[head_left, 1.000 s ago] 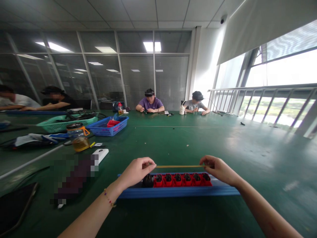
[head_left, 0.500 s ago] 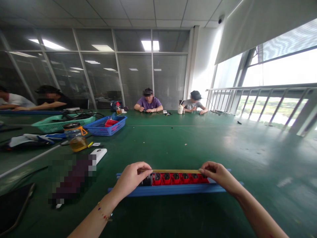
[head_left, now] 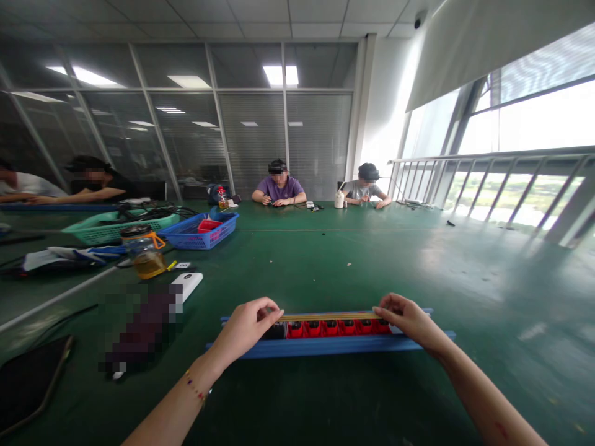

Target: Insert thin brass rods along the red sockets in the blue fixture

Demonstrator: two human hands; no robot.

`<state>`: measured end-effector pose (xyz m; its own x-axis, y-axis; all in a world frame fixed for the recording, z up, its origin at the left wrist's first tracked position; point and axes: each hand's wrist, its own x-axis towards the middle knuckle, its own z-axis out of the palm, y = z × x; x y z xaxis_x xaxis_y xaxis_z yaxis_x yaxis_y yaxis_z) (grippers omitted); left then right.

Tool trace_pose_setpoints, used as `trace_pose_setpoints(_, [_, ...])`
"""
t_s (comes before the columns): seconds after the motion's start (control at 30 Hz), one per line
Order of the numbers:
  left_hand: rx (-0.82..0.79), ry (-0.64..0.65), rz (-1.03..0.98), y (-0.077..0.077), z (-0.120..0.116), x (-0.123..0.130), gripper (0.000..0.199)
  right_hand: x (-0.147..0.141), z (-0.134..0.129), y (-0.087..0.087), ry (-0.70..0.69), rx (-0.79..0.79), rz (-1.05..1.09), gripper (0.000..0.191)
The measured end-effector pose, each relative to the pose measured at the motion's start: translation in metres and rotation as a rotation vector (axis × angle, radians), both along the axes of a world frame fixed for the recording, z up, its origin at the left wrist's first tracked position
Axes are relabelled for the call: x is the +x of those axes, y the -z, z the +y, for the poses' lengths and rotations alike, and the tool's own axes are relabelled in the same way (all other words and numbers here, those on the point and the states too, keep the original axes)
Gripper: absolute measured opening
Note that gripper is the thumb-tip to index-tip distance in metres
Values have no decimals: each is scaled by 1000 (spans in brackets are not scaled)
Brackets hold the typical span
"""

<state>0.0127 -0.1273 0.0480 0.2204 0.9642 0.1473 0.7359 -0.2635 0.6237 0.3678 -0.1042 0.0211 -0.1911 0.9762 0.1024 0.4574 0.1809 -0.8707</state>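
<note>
Between my two hands stretches a set of thin yellowish strips [head_left: 331, 316], lying lengthwise. My left hand [head_left: 250, 323] pinches its left end between thumb and fingers. At the right end my right hand [head_left: 405, 319] does the same. Just below the strips is a row of several red blocks [head_left: 331, 329] with dark tops, and a black piece [head_left: 275, 332] sits at the row's left end. Long blue rails [head_left: 334, 348] run along the front and back of the row. My fingers partly hide both ends of the row.
To the left lie a white power bank [head_left: 191, 284], a jar of amber liquid [head_left: 147, 263], a blue basket [head_left: 202, 238] and a green basket [head_left: 100, 232]. A dark flat tablet [head_left: 32, 384] rests near the left edge. Other people sit across the green table [head_left: 307, 266].
The view has tilted slightly, so things sit a little differently in the picture. Both hands keep their pinch on the yellowish strips above the red blocks.
</note>
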Motion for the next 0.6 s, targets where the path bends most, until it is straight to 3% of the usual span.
trace_pose_setpoints(0.17, [-13, 3, 10, 7, 1, 2, 37, 4, 6, 11, 83, 66, -155, 35])
trace_pose_setpoints(0.3, [41, 26, 32, 12, 3, 3, 34, 3, 7, 15, 67, 92, -206, 35])
trace_pose_setpoints(0.6, [182, 7, 99, 14, 0, 3, 33, -2, -4, 6, 77, 174, -336, 35])
